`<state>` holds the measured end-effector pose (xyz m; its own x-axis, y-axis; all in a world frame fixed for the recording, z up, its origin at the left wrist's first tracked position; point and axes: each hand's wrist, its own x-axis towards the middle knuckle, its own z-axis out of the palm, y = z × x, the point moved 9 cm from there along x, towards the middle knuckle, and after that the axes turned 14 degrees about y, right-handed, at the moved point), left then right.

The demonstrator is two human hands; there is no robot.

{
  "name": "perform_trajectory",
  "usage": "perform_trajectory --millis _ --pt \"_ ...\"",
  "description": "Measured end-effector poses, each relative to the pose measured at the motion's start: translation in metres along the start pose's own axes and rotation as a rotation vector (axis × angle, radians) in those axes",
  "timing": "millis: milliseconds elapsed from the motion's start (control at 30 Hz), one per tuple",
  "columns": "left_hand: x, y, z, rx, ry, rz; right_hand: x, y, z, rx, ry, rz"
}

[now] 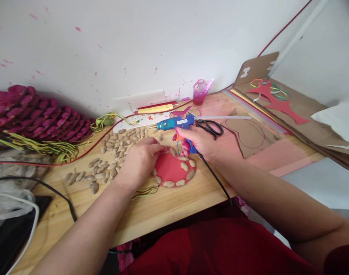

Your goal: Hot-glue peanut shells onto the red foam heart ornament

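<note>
Head: two hands (138, 162) (201, 143), one glue gun (176, 123)

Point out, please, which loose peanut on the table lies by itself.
The single peanut just below the blue glue gun, between it and the left hand; the other loose peanuts lie grouped farther left.

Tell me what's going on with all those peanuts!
Someone's right hand is holding a blue glue gun, its tip pointing off to the left. Their left hand has its fingers at the far edge of a red circle; I can't tell if they're pinching a peanut. Peanuts already sit around the circle's edge, and a pile of loose peanuts lies on the table to the left.
</note>
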<state>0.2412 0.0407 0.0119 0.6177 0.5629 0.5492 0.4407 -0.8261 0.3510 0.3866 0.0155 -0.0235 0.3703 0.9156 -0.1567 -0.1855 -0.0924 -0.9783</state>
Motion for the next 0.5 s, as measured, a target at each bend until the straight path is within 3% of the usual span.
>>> perform_trajectory --millis 500 --pt "0.0014 0.0009 -0.002 0.01 -0.013 0.007 -0.0009 -0.0017 0.0009 0.006 -0.008 0.006"
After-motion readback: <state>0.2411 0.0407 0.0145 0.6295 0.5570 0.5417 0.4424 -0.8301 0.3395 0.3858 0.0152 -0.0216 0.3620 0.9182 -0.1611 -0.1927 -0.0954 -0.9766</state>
